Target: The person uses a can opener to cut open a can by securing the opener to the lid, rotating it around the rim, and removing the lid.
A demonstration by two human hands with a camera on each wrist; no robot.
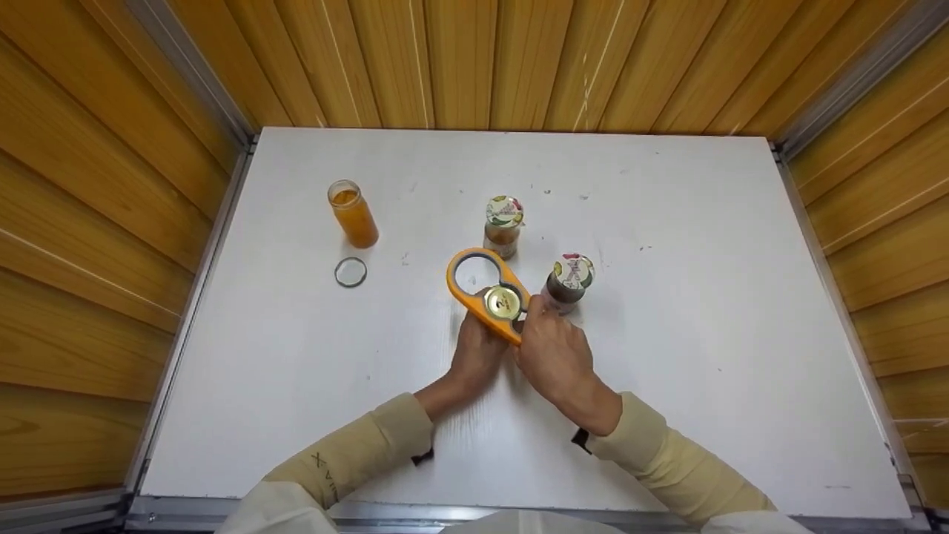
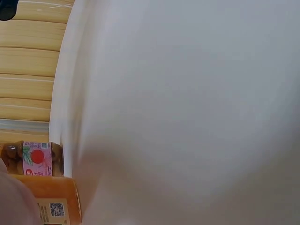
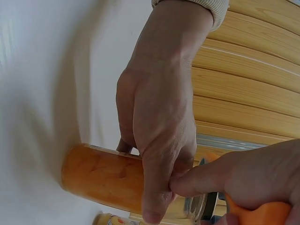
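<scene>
Wood-plank walls (image 1: 460,67) are enclosing a white table (image 1: 704,334) on three visible sides. Near its middle, a person's left hand (image 1: 478,352) is wrapping its fingers around a jar of orange contents (image 3: 105,173), below the gold lid (image 1: 503,302). The right hand (image 1: 556,348) is grasping the end of an orange ring opener (image 1: 474,305), whose smaller ring is surrounding that lid; the larger ring is sitting empty. Whether the jar's base is touching the table is hard to tell.

The ring could slip if it is seated crookedly on the lid. The whole jar could spin if the left hand is gripping too lightly, or spill if it is tilting when the lid loosens. The right hand is working just beside a dark jar (image 1: 574,271) with a patterned lid, so a wide swing could topple it; a second patterned-lid jar (image 1: 505,211) is standing behind the opener. Farther left, an uncovered jar (image 1: 357,222) is standing near a loose lid (image 1: 350,272), well apart from the hands.
</scene>
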